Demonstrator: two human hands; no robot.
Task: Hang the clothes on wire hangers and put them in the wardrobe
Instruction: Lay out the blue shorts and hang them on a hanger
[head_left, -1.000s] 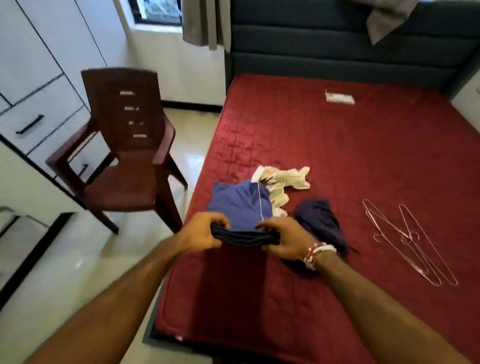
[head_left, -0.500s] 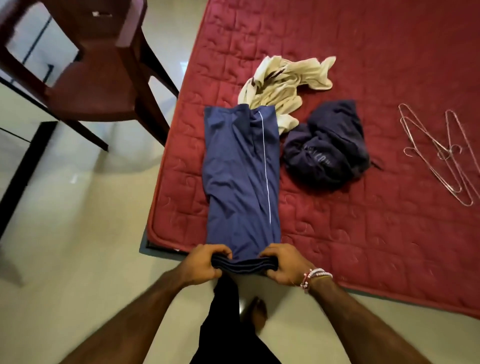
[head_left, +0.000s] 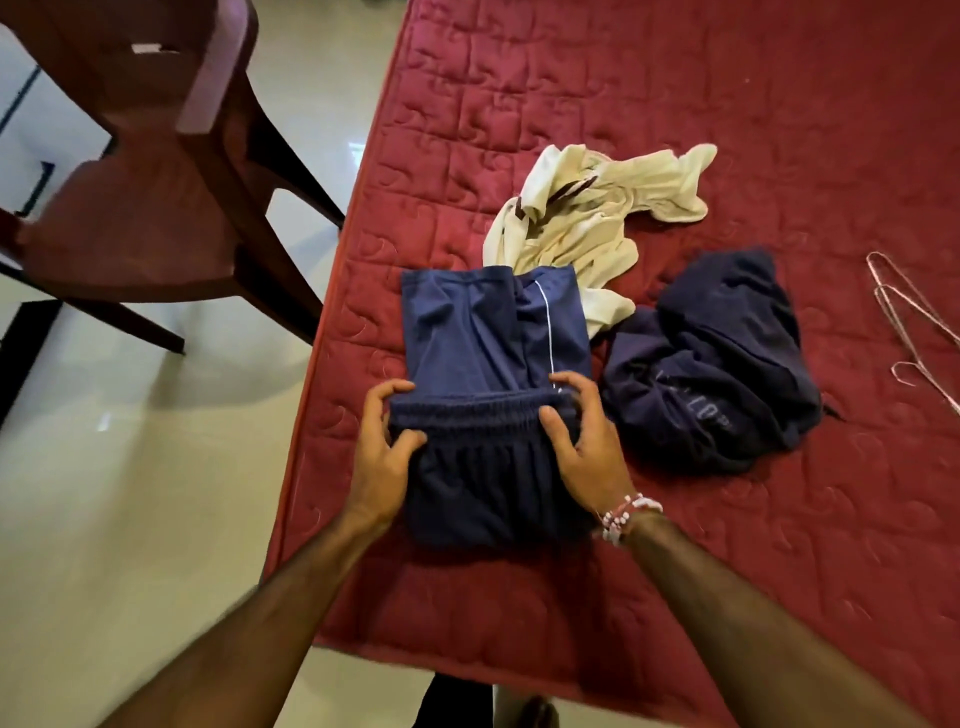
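Blue track pants (head_left: 493, 338) were lying on the bed (head_left: 727, 571), right by the bed's edge on the chair (head_left: 140, 223) side, folded roughly in half so the elastic waistband (head_left: 478, 413) sat on top of the legs. Both grips were clamped on that waistband: the left hand (head_left: 384, 457) pinched one end with thumb and curled fingers, and the right hand (head_left: 587, 447), the one with the beaded bracelet (head_left: 628, 512), did the same at the other end. My guess is holding it by both ends kept the fold square and the fabric flat, and a halved pair would drape over a hanger bar much easier than a full-length one

Looks-wise, the pants were a mid blue, soft and a bit wrinkled, with a thin white stripe (head_left: 546, 322) running down one leg and a darker gathered waistband

The rest seemed staged for later. A crumpled cream top (head_left: 582, 223) lay further up the bed, partly tucked under the leg ends of the pants. A bunched navy garment (head_left: 727, 353) with faint lettering sat toward the bed's middle, just beside the right hand. The wire hangers (head_left: 914, 317) were over by the bed's far side, well apart from both hands, so nothing looked hung yet and the wardrobe wasn't in shot
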